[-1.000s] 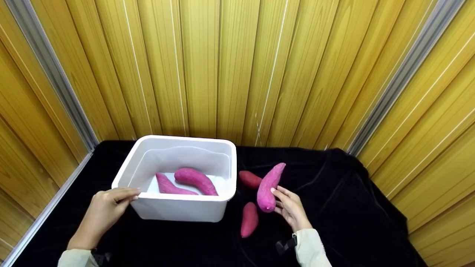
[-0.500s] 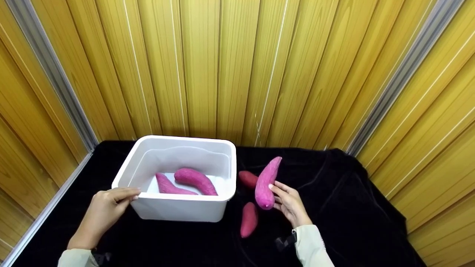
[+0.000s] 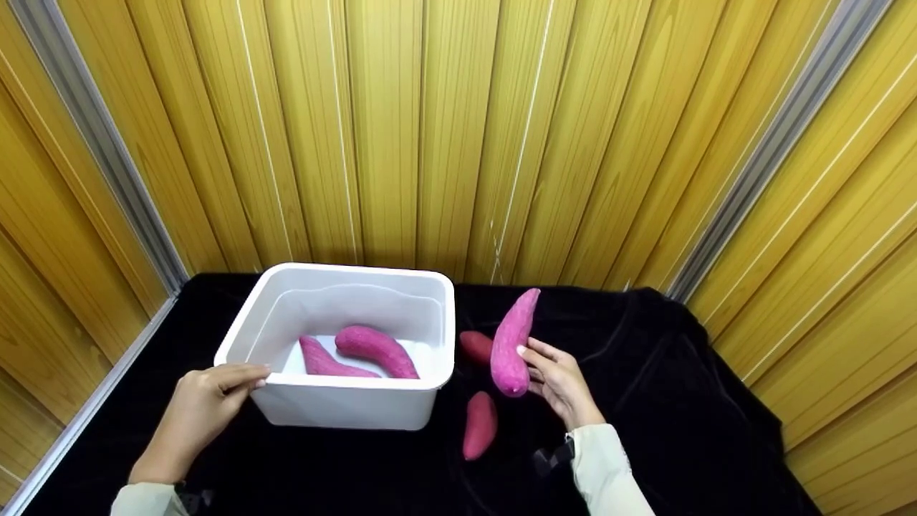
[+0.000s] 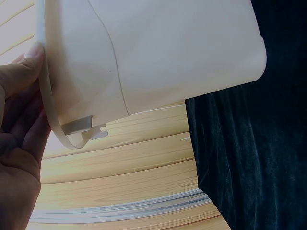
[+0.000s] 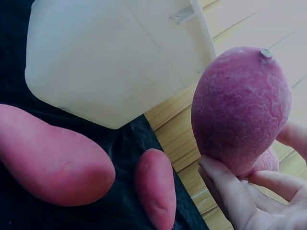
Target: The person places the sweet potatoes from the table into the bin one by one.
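My right hand (image 3: 562, 380) holds a curved pink-purple sweet potato (image 3: 512, 351) between thumb and fingers, its narrow tip upward, raised right of the white plastic bin (image 3: 344, 401). In the right wrist view, the sweet potato's (image 5: 240, 105) blunt end faces the camera. At the bin's front left corner, my left hand (image 3: 204, 401) grips the rim; the left wrist view shows the thumb against the rim (image 4: 46, 91). Two purple sweet potatoes, a straighter one (image 3: 329, 362) and a bent one (image 3: 376, 351), lie inside the bin.
Two redder sweet potatoes lie on the black cloth (image 3: 680, 430) right of the bin, one nearer (image 3: 480, 426) and one farther back (image 3: 475, 346), partly hidden behind the held one. Yellow wood-look panels (image 3: 458, 143) enclose the back and sides.
My right hand has lifted the held sweet potato upward and slightly left. My left hand stays at the rim, and the bin and other sweet potatoes keep their places.
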The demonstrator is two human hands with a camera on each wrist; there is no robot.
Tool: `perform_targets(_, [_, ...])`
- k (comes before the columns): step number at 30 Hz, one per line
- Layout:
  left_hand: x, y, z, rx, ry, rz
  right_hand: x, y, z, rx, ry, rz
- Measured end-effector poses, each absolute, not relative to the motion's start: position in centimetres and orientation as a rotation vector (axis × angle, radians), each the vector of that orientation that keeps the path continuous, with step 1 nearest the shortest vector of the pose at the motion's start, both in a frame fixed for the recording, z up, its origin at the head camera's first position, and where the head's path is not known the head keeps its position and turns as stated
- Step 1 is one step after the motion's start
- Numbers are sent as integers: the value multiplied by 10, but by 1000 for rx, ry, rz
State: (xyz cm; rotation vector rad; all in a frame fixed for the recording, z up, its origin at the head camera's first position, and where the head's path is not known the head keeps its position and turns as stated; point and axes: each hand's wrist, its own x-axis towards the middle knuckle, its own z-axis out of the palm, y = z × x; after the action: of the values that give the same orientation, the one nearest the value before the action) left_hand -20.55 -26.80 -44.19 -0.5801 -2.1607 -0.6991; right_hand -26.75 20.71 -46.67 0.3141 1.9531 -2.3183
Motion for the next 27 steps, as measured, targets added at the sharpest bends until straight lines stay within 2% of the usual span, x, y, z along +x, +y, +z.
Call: perform_targets(27, [-206,-268,-442,-567,-2172,-705,-275,200,-430,209,2042,-2276])
